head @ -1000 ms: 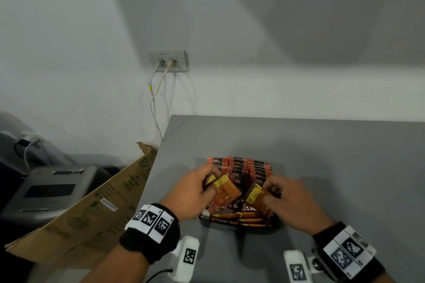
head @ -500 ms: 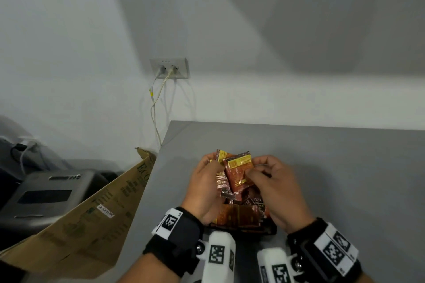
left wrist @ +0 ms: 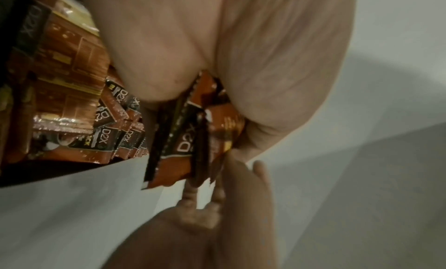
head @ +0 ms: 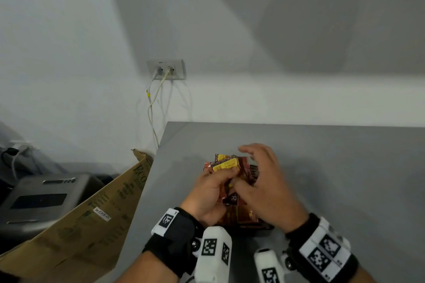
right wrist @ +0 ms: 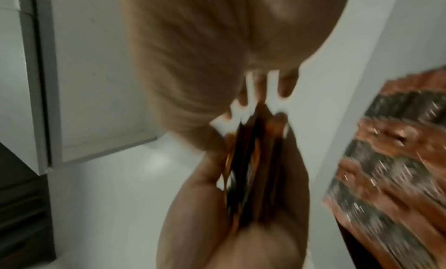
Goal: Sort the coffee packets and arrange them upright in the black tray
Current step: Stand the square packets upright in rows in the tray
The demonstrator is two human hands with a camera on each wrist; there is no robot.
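My left hand [head: 211, 188] grips a bundle of orange-brown coffee packets [head: 226, 164] with yellow labels, raised above the tray. In the left wrist view the bundle [left wrist: 183, 145] sits edge-on between thumb and fingers. My right hand [head: 262, 181] lies against the bundle's right side, fingers straight and spread, thumb touching the packets; the bundle [right wrist: 251, 158] shows between both hands there. The black tray [head: 266, 227] is mostly hidden under my hands. More packets [left wrist: 72, 72] fill it, some standing in rows, blurred in the right wrist view [right wrist: 398, 149].
The grey table [head: 345, 179] ends at its left edge [head: 147, 190]. Beyond that edge lean a cardboard box [head: 92, 213] and a grey machine [head: 43, 200]. A wall socket [head: 165, 69] with cables sits behind the table's corner.
Both hands rose from the tray, each with packets, and came together. The packets now form one bundle in my left hand, and my right fingers have spread straight.
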